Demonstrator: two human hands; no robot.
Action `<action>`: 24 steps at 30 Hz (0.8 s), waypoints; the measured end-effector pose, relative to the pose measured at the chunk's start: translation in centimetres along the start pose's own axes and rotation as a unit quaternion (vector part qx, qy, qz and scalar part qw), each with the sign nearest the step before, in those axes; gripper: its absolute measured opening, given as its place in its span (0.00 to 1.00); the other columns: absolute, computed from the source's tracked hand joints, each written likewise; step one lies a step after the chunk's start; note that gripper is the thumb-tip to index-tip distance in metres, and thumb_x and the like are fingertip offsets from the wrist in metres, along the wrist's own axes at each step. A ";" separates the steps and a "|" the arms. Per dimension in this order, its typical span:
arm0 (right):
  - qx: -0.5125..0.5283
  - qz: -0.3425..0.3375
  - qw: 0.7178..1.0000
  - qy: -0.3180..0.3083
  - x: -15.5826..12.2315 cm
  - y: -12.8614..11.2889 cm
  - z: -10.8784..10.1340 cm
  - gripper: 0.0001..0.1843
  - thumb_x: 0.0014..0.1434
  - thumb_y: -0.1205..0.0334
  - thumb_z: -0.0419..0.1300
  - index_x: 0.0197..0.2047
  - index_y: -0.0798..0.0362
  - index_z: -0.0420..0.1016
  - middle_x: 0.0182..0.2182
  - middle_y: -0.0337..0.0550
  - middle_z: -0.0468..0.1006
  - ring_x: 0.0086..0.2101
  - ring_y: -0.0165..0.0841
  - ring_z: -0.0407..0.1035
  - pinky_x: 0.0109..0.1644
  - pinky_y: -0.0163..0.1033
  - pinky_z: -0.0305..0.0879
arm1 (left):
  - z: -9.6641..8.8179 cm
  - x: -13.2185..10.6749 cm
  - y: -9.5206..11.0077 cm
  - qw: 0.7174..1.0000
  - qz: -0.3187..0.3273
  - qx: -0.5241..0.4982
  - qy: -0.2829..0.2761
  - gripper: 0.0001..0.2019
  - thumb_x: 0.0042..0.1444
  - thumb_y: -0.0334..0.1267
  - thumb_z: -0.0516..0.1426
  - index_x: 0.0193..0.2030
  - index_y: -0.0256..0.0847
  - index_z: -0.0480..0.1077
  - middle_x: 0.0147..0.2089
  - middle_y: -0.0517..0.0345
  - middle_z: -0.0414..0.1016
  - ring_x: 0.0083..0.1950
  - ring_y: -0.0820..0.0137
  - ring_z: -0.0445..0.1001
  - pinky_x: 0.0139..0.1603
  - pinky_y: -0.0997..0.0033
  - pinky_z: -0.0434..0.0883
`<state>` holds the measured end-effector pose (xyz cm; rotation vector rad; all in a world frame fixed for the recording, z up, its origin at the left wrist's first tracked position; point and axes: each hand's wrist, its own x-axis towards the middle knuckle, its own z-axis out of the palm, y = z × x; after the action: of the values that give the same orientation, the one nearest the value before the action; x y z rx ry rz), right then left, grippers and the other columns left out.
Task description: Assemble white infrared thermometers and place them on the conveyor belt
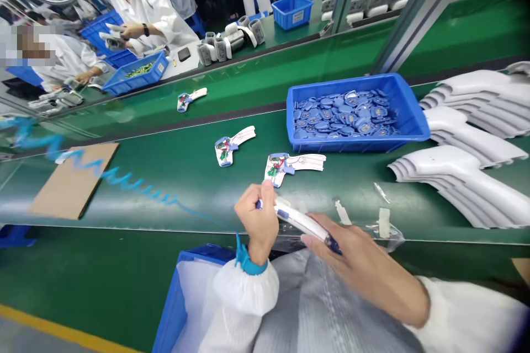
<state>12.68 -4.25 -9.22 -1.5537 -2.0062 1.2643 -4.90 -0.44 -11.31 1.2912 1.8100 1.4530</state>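
Observation:
My left hand (257, 219) is closed around the left end of a white-and-blue gun-shaped device housing (301, 222), seen edge-on above my lap. My right hand (359, 258) pinches the dark blue right end between thumb and fingers. Just beyond my left thumb, an opened half-housing (304, 162) lies on the green belt with wires, a green board and a blue trigger exposed. Another opened half-housing (243, 135) rests further left. A teal band (248, 265) on my left wrist joins a coiled blue cord (128, 181).
A blue bin (359, 145) of small blue oval pieces stands on the belt (174, 176). Nested white shells (455, 162) lie right, cardboard (77, 182) left. On the farther belt is another half-housing (191, 99). Metal posts (414, 16) rise behind; co-workers (153, 5) sit opposite.

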 end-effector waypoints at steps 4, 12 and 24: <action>-0.278 -0.132 0.946 0.104 0.0 0.4 2.2 0.22 0.75 0.53 0.43 0.52 0.55 0.73 0.26 0.43 0.78 0.19 0.37 0.71 0.23 0.39 0.50 | 1.3 1.2 0.3 0.998 -0.049 -0.017 0.035 0.31 0.69 0.58 0.48 0.18 0.44 0.57 0.19 0.61 0.62 0.25 0.71 0.65 0.32 0.68 0.68; -0.289 -0.095 0.945 0.120 0.5 -1.0 3.8 0.23 0.75 0.53 0.43 0.40 0.56 0.73 0.18 0.42 0.76 0.16 0.38 0.71 0.24 0.40 0.39 | 3.4 3.2 0.6 0.991 -0.043 0.111 0.058 0.28 0.69 0.52 0.48 0.17 0.43 0.52 0.18 0.61 0.57 0.27 0.72 0.62 0.29 0.71 0.62; -0.207 -0.136 0.951 0.185 0.2 0.2 3.0 0.23 0.76 0.49 0.43 0.45 0.54 0.74 0.18 0.35 0.73 0.15 0.35 0.69 0.22 0.38 0.49 | -0.8 3.1 0.7 0.967 -0.062 -0.161 -0.190 0.27 0.67 0.64 0.46 0.35 0.42 0.69 0.35 0.53 0.76 0.38 0.67 0.75 0.45 0.66 0.72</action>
<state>10.69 -5.44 -11.12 -1.4723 -2.2144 0.4223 -6.70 1.88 -9.86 1.1713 1.3196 1.2631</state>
